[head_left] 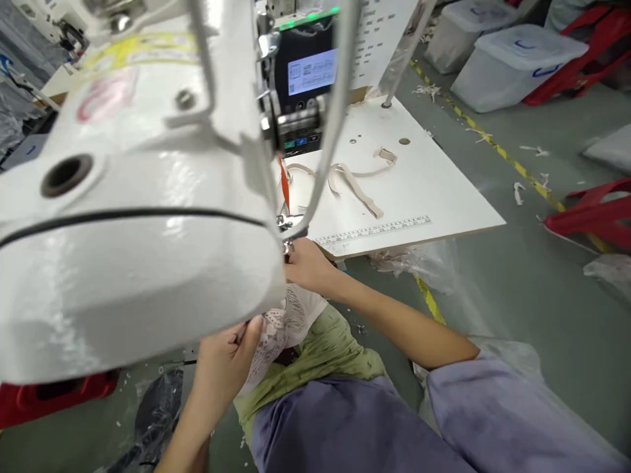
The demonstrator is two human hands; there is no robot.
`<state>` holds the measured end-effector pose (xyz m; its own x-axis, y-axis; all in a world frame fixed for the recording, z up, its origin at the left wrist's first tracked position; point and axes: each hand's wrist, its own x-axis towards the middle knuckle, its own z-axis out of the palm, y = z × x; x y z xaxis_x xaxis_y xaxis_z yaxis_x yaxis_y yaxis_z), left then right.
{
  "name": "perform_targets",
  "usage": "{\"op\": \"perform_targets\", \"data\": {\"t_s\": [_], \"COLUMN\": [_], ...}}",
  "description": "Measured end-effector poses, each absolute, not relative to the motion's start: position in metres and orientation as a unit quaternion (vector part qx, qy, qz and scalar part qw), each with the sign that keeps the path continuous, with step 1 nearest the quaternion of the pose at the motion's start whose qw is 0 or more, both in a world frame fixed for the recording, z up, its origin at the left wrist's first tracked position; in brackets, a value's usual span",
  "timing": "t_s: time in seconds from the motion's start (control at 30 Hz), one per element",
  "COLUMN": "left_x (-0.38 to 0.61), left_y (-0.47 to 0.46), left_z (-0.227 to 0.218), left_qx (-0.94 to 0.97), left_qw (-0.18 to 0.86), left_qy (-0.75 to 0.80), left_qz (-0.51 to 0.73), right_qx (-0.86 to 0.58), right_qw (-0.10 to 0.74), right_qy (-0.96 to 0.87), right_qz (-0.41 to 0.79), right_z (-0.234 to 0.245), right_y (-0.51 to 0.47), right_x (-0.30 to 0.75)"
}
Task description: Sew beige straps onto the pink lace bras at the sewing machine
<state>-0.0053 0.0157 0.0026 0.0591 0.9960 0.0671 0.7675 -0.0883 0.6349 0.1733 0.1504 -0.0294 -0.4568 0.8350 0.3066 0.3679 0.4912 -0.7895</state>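
Observation:
A big white sewing machine head (133,197) fills the left of the view and hides the needle area. My left hand (229,355) is below it, fingers pinched on a piece of white lace fabric (283,328). My right hand (308,263) reaches up to the presser foot (288,226) at the table's front edge, fingers closed on the fabric's upper edge there. The lace hangs down over my lap between both hands.
The white table (434,190) carries a beige elastic strip (352,180) and a printed ruler (374,230). The machine's control screen (310,72) glows behind. White lidded bins (513,62), red bags (591,217) and scraps lie on the floor to the right.

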Motion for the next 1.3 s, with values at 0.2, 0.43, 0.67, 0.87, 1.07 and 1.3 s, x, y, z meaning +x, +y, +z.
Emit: {"op": "perform_targets", "data": {"t_s": [0.2, 0.43, 0.67, 0.87, 1.07, 1.3], "left_x": [-0.012, -0.012, -0.007, -0.002, -0.001, -0.001], "left_y": [0.009, 0.006, 0.007, 0.008, 0.006, -0.003], "left_z": [-0.005, -0.009, -0.013, -0.014, -0.021, -0.030], "left_qx": [0.707, 0.722, 0.750, 0.761, 0.751, 0.696], "left_qw": [0.157, 0.116, 0.098, 0.089, 0.080, -0.005], "left_qy": [0.626, 0.606, 0.577, 0.572, 0.587, 0.642], "left_qz": [0.291, 0.311, 0.309, 0.294, 0.292, 0.323], "right_qx": [-0.345, -0.342, -0.319, -0.326, -0.321, -0.338], "right_qw": [0.406, 0.410, 0.432, 0.438, 0.442, 0.434], "right_qy": [-0.767, -0.779, -0.779, -0.771, -0.764, -0.749], "right_qz": [0.358, 0.328, 0.324, 0.327, 0.345, 0.370], "right_z": [-0.038, -0.043, -0.047, -0.047, -0.044, -0.040], "right_y": [0.151, 0.152, 0.153, 0.153, 0.150, 0.144], "right_x": [0.172, 0.172, 0.173, 0.174, 0.177, 0.178]}}
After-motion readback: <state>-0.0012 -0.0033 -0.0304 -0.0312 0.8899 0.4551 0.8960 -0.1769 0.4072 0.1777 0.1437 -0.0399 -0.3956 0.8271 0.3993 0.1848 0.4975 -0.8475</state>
